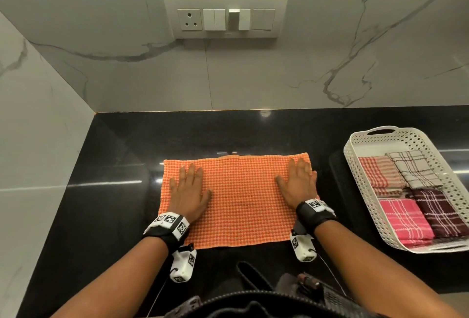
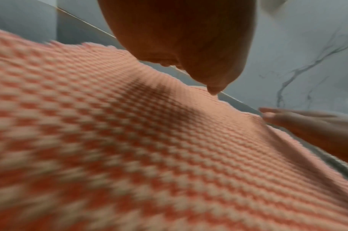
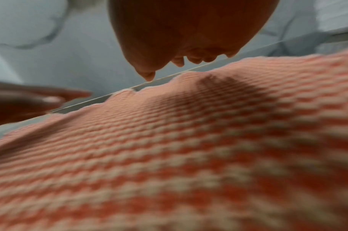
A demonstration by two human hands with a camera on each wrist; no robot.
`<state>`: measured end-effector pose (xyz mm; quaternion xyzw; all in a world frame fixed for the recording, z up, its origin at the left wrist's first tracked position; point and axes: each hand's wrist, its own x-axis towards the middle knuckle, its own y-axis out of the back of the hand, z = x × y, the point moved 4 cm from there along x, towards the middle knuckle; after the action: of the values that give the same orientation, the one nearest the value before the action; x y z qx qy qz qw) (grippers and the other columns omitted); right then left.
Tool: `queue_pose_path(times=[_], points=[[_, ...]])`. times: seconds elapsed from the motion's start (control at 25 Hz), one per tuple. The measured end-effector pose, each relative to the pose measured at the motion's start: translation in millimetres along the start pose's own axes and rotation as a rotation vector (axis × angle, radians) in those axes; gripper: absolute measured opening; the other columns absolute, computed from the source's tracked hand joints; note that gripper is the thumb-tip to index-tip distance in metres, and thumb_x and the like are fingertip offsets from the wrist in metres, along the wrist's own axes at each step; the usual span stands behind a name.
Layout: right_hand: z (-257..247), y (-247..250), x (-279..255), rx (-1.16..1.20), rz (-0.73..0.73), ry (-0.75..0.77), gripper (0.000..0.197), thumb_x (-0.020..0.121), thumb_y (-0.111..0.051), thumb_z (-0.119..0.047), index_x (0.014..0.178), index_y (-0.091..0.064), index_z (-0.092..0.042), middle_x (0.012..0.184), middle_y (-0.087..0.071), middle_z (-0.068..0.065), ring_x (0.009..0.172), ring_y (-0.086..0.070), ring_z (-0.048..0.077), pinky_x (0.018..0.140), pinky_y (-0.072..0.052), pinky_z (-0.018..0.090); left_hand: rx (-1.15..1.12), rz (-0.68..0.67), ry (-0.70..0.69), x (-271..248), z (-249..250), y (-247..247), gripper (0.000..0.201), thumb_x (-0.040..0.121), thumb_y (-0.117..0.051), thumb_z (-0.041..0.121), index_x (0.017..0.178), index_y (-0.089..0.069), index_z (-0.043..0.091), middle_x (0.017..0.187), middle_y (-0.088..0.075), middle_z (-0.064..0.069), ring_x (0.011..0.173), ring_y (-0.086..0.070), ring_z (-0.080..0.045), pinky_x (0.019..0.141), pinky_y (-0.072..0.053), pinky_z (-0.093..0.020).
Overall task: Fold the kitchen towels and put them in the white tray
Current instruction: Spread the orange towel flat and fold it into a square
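While both palms lie flat on the orange towel (image 1: 238, 198), we're in the smoothing step: the left hand (image 1: 189, 192) presses near the cloth's left end, the right hand (image 1: 298, 183) near its right end, fingers straight and spread, gripping nothing. That towel sits on the black table (image 1: 114, 190) as a wide rectangle, looking already doubled once (a thin second edge peeks out along the far side, though I can't be sure). Off to the right, well apart, the tray (image 1: 360, 190) already holds four folded towels, so this looks like one of the last. Next move, I'd say, calls for pinching one short end, carrying it across to meet the other, squaring the corners, then lifting the packet over to the tray, where free room looks tight.
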<state>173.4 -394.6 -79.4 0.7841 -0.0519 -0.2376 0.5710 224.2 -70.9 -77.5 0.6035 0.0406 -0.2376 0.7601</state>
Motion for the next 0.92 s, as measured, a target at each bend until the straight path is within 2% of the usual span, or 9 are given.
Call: queue_pose_path(times=[0.16, 0.24, 0.36, 0.52, 0.6, 0.64, 0.72, 0.8, 0.92], points=[[-86, -17, -9, -0.021, -0.085, 0.371, 0.070, 0.100, -0.033, -0.051, 0.160, -0.007, -0.026, 0.168, 0.005, 0.004, 0.155, 0.005, 0.026, 0.123, -0.001, 0.054, -0.005, -0.023, -0.234, 25, 71, 2, 0.066, 0.104, -0.032, 0.044, 0.161, -0.003, 0.026, 0.168, 0.013, 0.002, 0.153, 0.017, -0.024, 0.123, 0.002, -0.060], [-98, -29, -9, -0.073, -0.177, 0.414, 0.068, 0.101, -0.030, -0.051, 0.160, -0.005, -0.027, 0.168, 0.007, 0.001, 0.155, 0.007, 0.025, 0.124, -0.001, 0.055, 0.020, -0.072, -0.253, 32, 79, -6, 0.065, 0.104, -0.031, 0.043, 0.161, -0.003, 0.028, 0.168, 0.012, 0.002, 0.154, 0.015, -0.024, 0.123, 0.001, -0.060], [-67, -26, 6, -0.122, -0.197, 0.384, 0.070, 0.100, -0.027, -0.061, 0.159, -0.003, -0.034, 0.168, 0.009, -0.001, 0.154, 0.009, 0.025, 0.121, 0.003, 0.054, 0.090, -0.068, -0.249, 41, 41, -7, 0.069, 0.103, -0.029, 0.055, 0.161, -0.002, 0.031, 0.167, 0.013, 0.002, 0.155, 0.011, -0.025, 0.124, 0.001, -0.055], [0, 0, 33, -0.146, -0.164, 0.241, 0.069, 0.099, -0.028, -0.063, 0.159, -0.002, -0.038, 0.168, 0.009, -0.005, 0.154, 0.009, 0.026, 0.119, 0.000, 0.060, 0.141, -0.043, -0.165, 51, -33, 8, 0.073, 0.099, -0.023, 0.067, 0.160, 0.001, 0.035, 0.167, 0.011, 0.008, 0.155, 0.009, -0.024, 0.122, 0.000, -0.059], [12, 15, 43, -0.172, -0.153, 0.228, 0.064, 0.101, -0.034, -0.055, 0.158, -0.012, -0.037, 0.168, -0.001, -0.002, 0.155, 0.001, 0.030, 0.119, -0.004, 0.062, 0.158, -0.012, -0.151, 56, -51, 21, 0.066, 0.101, -0.031, 0.058, 0.160, -0.012, 0.036, 0.169, -0.003, 0.005, 0.156, -0.003, -0.027, 0.120, -0.003, -0.061], [14, 24, 47, -0.178, -0.121, 0.220, 0.060, 0.101, -0.038, -0.048, 0.157, -0.021, -0.035, 0.167, -0.011, 0.003, 0.154, -0.008, 0.032, 0.119, -0.008, 0.062, 0.158, 0.039, -0.144, 58, -57, 31, 0.060, 0.100, -0.038, 0.050, 0.157, -0.026, 0.035, 0.167, -0.017, -0.002, 0.153, -0.016, -0.030, 0.120, -0.010, -0.061], [18, 45, 56, -0.175, -0.020, 0.148, 0.052, 0.097, -0.045, -0.032, 0.149, -0.039, -0.028, 0.155, -0.037, 0.011, 0.144, -0.032, 0.034, 0.117, -0.025, 0.058, 0.129, 0.154, -0.067, 63, -68, 54, 0.049, 0.092, -0.047, 0.034, 0.141, -0.052, 0.028, 0.146, -0.045, -0.010, 0.134, -0.043, -0.035, 0.111, -0.035, -0.057], [26, 61, 64, -0.172, 0.001, 0.039, 0.047, 0.095, -0.047, -0.023, 0.142, -0.048, -0.026, 0.142, -0.048, 0.012, 0.131, -0.045, 0.035, 0.107, -0.038, 0.053, 0.110, 0.139, 0.036, 68, -79, 69, 0.038, 0.091, -0.053, 0.024, 0.129, -0.058, 0.026, 0.128, -0.051, -0.007, 0.119, -0.049, -0.033, 0.098, -0.045, -0.050], [33, 64, 72, -0.138, -0.086, -0.023, 0.039, 0.096, -0.052, -0.025, 0.134, -0.053, -0.026, 0.134, -0.054, 0.011, 0.125, -0.049, 0.033, 0.102, -0.044, 0.049, 0.086, 0.006, 0.068, 77, -86, 73, 0.032, 0.093, -0.055, 0.020, 0.124, -0.056, 0.026, 0.124, -0.053, -0.007, 0.118, -0.049, -0.030, 0.096, -0.048, -0.046]])
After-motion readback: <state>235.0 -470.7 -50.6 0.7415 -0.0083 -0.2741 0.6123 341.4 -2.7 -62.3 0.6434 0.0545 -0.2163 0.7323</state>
